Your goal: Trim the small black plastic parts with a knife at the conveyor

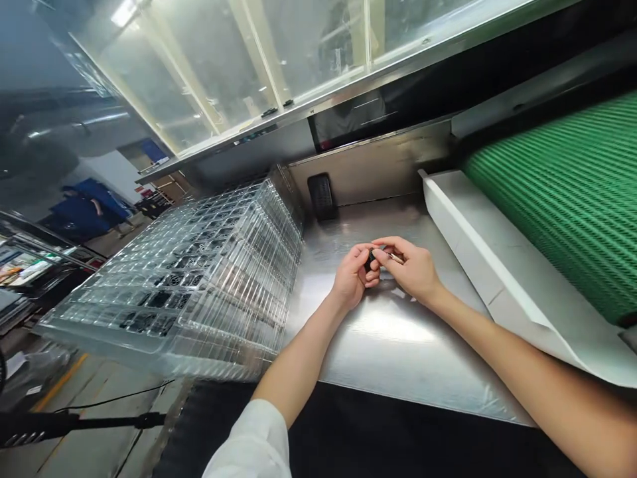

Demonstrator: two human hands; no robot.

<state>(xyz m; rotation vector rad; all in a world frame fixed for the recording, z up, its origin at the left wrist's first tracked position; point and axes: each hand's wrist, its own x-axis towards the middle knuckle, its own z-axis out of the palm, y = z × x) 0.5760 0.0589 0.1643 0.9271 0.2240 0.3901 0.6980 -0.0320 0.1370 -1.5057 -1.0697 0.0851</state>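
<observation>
Both my hands meet over the steel worktop (393, 332), near its middle. My left hand (354, 275) is closed, pinching a small black part (371, 257) between thumb and fingers. My right hand (411, 265) is closed too, gripping a thin metal tool (394, 256), perhaps tweezers, whose tip touches the black part. A tall stack of clear plastic trays (199, 279) stands just left of my hands; the top tray holds several small dark parts in its pockets.
A white paper-like chute wall (478, 259) runs along the right, with a green ribbed conveyor belt (572, 192) beyond it. A black ribbed roller (322, 196) stands at the back wall. A glass-fronted machine housing (259, 60) rises behind. Cables and floor lie lower left.
</observation>
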